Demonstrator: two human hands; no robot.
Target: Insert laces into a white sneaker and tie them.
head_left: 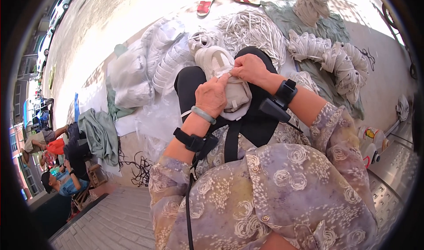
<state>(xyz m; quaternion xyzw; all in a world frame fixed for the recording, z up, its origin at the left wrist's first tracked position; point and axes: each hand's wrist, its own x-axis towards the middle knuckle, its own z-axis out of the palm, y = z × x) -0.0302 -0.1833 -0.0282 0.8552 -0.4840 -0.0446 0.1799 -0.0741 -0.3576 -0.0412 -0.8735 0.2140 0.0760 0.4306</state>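
Note:
A white and beige sneaker [237, 94] rests on my lap between my knees, its toe pointing away from me. My left hand [212, 94] lies over the sneaker's left side, with its fingertips closed on a white shoelace [224, 69] at the front of the lacing. From the right, my right hand [251, 69] pinches the same lace, and the fingertips of both hands nearly meet. Just beyond the toe sits another light sneaker [203, 40]. A big heap of loose white laces [254, 31] lies past my right knee.
Plastic-wrapped bundles of white shoe parts [131, 75] lie to the left. Bundled strings of shoe pieces [329, 56] rest on green cloth at the right. Red slippers [204, 6] are at the far side. People [66, 179] sit at the left; a plastic jar [371, 134] stands right.

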